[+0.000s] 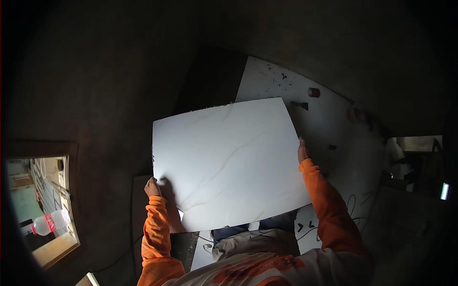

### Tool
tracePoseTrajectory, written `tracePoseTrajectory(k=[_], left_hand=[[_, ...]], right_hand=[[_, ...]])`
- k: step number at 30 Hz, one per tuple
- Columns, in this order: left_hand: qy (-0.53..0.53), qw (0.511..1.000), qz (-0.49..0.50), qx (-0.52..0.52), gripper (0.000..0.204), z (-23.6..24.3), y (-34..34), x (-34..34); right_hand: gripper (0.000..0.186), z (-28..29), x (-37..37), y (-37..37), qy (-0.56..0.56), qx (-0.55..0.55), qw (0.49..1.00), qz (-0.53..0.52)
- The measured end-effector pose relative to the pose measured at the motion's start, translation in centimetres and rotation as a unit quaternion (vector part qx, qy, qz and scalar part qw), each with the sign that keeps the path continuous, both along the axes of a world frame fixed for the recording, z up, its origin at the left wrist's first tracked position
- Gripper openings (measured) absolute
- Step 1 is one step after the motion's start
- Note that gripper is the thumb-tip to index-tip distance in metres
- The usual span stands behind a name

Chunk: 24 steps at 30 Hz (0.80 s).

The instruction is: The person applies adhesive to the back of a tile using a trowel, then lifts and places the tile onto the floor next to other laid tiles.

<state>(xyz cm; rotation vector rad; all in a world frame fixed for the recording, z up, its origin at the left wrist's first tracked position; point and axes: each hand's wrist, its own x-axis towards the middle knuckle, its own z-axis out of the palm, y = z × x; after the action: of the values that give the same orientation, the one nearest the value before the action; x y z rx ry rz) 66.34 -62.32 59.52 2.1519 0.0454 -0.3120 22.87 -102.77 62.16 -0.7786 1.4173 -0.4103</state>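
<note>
A large white panel [224, 167] with faint marble-like veins spans the middle of the view, in front of my body. My left hand [152, 187] is closed on its left edge, toward the lower corner. On the opposite side, my right hand [302, 150] grips the right edge about halfway along. Most of the fingers are hidden behind the panel. Its far edge looks slightly rough. A shadow of my left arm falls across the lower left corner.
A white sheet [257, 78] lies beyond and beneath the panel, bearing dark debris, a reddish cylinder [313, 92], a dark scraper-like tool [300, 105] and a small dark block [332, 147]. A cable [352, 205] curls at right. A plastic bottle [47, 223] shows at the left opening.
</note>
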Motion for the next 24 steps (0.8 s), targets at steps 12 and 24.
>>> tracePoseTrajectory(k=[12,24], left_hand=[[0.079,0.988,0.020,0.134,0.033,-7.0,-2.5,5.0],[0.017,0.999,0.014,0.039,0.039,-19.5,-2.9,4.3]], right_hand=[[0.064,-11.8,7.8,-8.9,0.252,-0.286,0.923,0.052],[0.061,-18.9,16.6,-14.9,0.305,-0.203,0.922,0.123]])
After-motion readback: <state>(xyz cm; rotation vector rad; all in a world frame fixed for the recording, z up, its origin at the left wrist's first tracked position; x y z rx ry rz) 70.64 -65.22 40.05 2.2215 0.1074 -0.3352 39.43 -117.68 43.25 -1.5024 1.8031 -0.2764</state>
